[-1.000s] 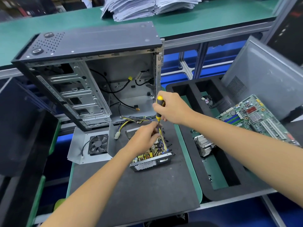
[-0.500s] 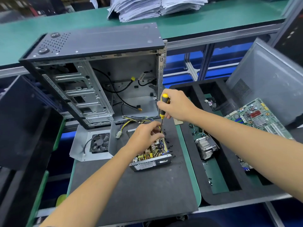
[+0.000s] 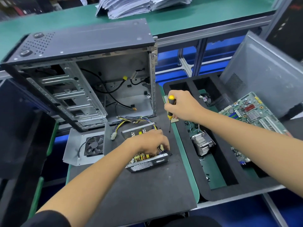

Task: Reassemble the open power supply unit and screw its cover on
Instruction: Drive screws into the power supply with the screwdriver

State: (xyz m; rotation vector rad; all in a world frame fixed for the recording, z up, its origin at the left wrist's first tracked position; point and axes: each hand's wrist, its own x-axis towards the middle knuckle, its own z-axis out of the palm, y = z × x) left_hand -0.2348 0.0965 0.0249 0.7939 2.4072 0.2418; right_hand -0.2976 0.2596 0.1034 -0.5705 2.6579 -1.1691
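Note:
The open power supply unit (image 3: pixel 148 163) lies on the black mat, its circuit board bare and its perforated metal front facing me. My left hand (image 3: pixel 150 142) rests on top of it, fingertips down at its right front corner. My right hand (image 3: pixel 183 106) grips a yellow-and-black screwdriver (image 3: pixel 170 110) upright, its tip just above the mat to the right of the unit. The cover (image 3: pixel 73 149), a bent grey sheet with a black fan, lies to the unit's left. A bundle of yellow and black wires (image 3: pixel 131 120) trails from the unit's back.
An empty computer case (image 3: pixel 85 76) stands open behind the unit. To the right sits a black foam tray (image 3: pixel 218 192) with a heatsink (image 3: pixel 202 142) and a green motherboard (image 3: pixel 252 110). A grey side panel (image 3: pixel 268 74) leans at the far right. Paper stacks lie on the back bench.
My right hand has lifted the screwdriver out of the unit and moved it right, over the mat. My left hand has slid toward the unit's front right corner.

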